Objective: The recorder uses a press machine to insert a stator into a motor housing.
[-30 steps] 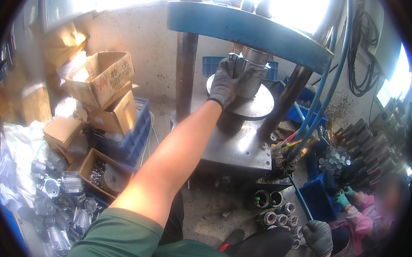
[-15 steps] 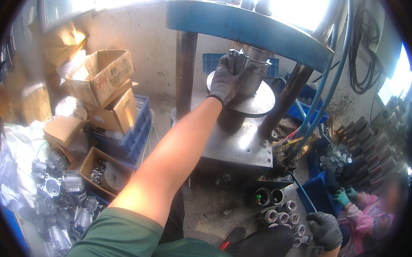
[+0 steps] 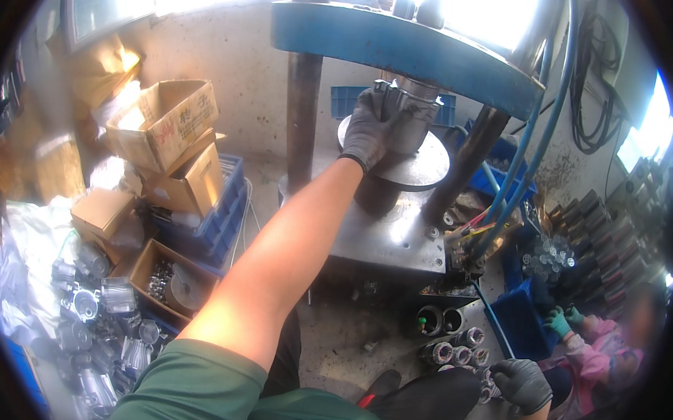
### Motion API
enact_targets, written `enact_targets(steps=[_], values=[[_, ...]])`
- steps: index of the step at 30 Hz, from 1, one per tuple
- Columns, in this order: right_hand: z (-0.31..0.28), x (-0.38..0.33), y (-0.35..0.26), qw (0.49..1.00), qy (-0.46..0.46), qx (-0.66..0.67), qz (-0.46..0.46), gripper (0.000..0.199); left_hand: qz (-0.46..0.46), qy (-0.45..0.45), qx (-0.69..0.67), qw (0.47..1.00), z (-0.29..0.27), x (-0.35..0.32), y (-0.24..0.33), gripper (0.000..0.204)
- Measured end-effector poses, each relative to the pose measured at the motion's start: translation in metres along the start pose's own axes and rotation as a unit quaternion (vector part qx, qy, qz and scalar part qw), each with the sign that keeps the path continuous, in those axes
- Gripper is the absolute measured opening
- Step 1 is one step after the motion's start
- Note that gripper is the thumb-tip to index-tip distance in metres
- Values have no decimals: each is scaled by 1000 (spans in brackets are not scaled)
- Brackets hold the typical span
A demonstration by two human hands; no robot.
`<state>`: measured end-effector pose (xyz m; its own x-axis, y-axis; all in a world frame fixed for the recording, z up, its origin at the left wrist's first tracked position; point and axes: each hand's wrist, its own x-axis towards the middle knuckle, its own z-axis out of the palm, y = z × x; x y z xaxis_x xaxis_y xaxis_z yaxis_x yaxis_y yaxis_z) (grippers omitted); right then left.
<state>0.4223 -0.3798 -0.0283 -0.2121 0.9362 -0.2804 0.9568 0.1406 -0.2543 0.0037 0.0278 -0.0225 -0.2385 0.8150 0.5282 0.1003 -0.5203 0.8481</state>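
My left hand (image 3: 368,132), in a dark grey glove, reaches up to a silver metal cylindrical housing (image 3: 412,119) and grips its left side. The housing stands on a round metal plate (image 3: 421,172) under the blue crossbeam (image 3: 404,48) of a press. Its top meets the press's ram. At the lower right, my right hand (image 3: 522,385), also gloved, is closed around the end of a long thin lever (image 3: 494,322) that slants up to the base of the press. The fingertips of the left hand are partly hidden behind the housing.
Cardboard boxes (image 3: 163,127) and a blue crate (image 3: 220,212) stand at left, above a pile of silver housings (image 3: 95,312). Wire-wound cylindrical parts (image 3: 461,356) sit on the floor by my leg. At right, a person in pink with green gloves (image 3: 561,321) works near a blue bin (image 3: 523,316).
My right hand has moved down slightly, and the lever's end has lowered with it. The left hand and the housing look nearly the same.
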Motion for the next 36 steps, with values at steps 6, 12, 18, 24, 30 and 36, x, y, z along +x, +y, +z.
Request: enact_targets(steps=[6,12,18,24,30,36], values=[[-2,-5,-11,990,54,121,48,22,-5,12,86,996,-4,2,-1,74],[0,-5,-17,975,122,173,72,24,-17,-1,79,997,-3,-9,15,80],[-4,-3,-10,994,42,97,40,26,-34,0,44,998,-6,-6,15,89],[-2,-1,0,999,26,40,3,25,-41,0,35,999,-3,-4,6,93],[0,-3,3,995,-1,89,38,25,-52,-4,38,998,-2,-1,3,93],[0,-8,-5,982,52,169,66,26,-47,-17,51,997,-4,-1,5,95]])
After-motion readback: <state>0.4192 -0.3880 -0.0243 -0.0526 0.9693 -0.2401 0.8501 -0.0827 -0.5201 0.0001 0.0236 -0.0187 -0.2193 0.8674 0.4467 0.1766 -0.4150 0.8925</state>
